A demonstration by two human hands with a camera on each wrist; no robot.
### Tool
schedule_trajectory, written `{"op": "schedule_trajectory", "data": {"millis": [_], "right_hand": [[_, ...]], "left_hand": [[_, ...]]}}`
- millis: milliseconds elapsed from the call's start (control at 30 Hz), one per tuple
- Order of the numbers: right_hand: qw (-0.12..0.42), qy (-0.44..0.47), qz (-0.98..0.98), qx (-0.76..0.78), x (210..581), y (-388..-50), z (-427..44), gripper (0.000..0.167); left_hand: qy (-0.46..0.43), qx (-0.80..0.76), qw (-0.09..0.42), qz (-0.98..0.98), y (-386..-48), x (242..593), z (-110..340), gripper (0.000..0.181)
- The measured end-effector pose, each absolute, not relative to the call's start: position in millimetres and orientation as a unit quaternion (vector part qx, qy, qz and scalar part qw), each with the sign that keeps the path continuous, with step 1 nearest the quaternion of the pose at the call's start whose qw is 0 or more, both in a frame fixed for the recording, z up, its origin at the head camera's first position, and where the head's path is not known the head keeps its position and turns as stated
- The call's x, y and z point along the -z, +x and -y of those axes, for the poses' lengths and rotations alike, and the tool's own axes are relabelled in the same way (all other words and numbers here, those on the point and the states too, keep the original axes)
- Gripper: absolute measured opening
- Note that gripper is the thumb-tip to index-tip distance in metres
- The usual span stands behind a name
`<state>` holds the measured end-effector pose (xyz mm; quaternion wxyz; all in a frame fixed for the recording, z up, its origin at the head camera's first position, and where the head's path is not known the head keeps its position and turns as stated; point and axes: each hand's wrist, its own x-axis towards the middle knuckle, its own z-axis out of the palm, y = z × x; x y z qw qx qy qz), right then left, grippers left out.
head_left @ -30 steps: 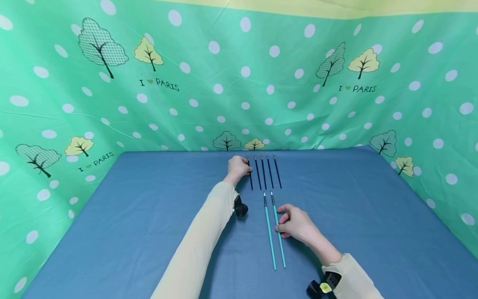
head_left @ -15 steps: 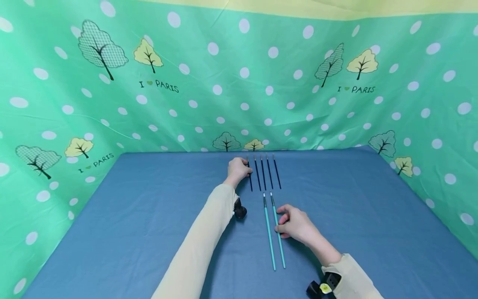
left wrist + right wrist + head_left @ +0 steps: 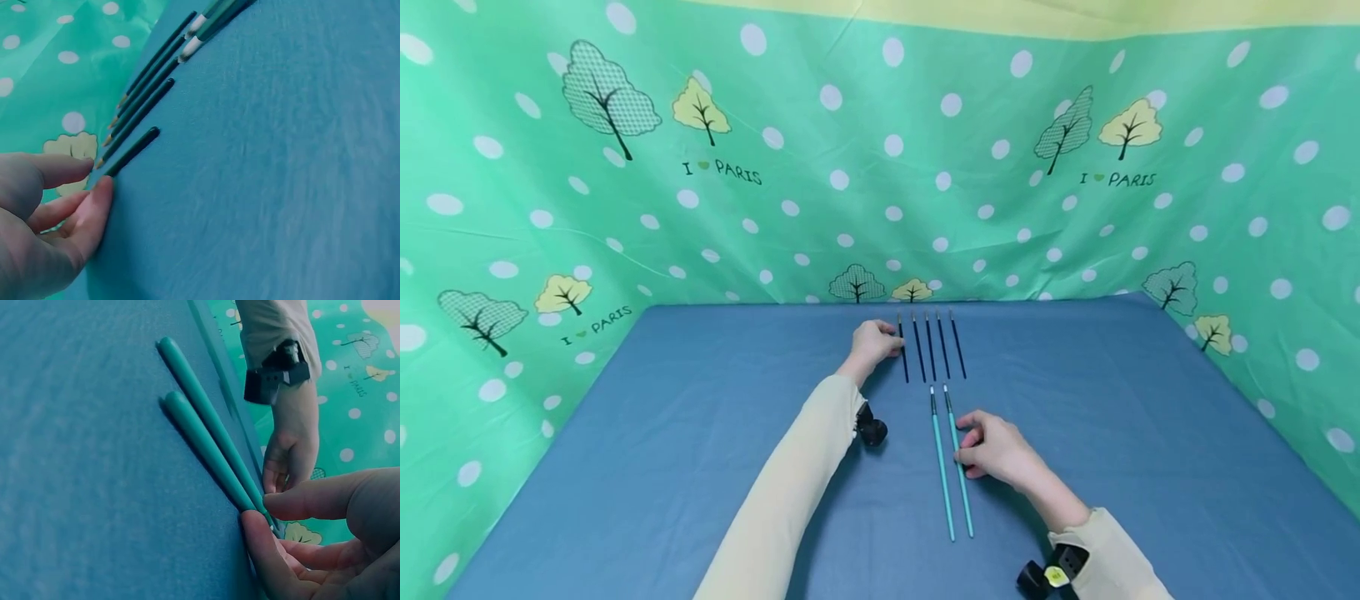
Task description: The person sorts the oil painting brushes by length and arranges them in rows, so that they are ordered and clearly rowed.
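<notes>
Several thin dark paintbrushes lie side by side at the back of the table, pale tips pointing away. Beside the leftmost dark paintbrush is my left hand; its thumb and fingers are spread apart in the left wrist view, one fingertip close against the handle. Nearer to me, two longer turquoise paintbrushes with white bristles lie almost parallel. My right hand pinches the right turquoise paintbrush between thumb and index finger, while the left turquoise paintbrush lies just beside it.
A blue cloth covers the table. Behind and at both sides hangs a green dotted curtain with printed trees. Each wrist carries a black camera, the left wrist's camera hanging near the turquoise bristles.
My left hand has drawn slightly left and back from the leftmost dark paintbrush, its forearm shifting the same way. The right hand and the paintbrushes stay in place.
</notes>
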<state>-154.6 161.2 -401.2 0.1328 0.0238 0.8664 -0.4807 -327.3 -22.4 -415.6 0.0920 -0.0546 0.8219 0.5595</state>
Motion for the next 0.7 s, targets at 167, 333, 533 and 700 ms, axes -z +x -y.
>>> {"op": "schedule_trajectory", "data": {"millis": [167, 333, 533, 700], "right_hand": [[0.127, 0.019, -0.87, 0.477, 401.7, -156.9, -166.1, 0.029], [0.116, 0.004, -0.877, 0.466, 400.1, -162.7, -173.8, 0.026], [0.126, -0.016, -0.871, 0.475, 397.6, -170.3, -184.1, 0.026], [0.136, -0.038, -0.85, 0.508, 394.4, -179.3, -194.3, 0.03]], "left_hand": [[-0.045, -0.577, 0.113, -0.808, -320.9, 409.4, 31.8, 0.033], [-0.025, -0.587, 0.107, -0.802, -311.5, 402.4, 41.7, 0.026], [-0.003, -0.58, 0.084, -0.811, -291.2, 395.9, 55.5, 0.027], [0.035, -0.539, 0.083, -0.838, -276.7, 400.0, 67.1, 0.028]]}}
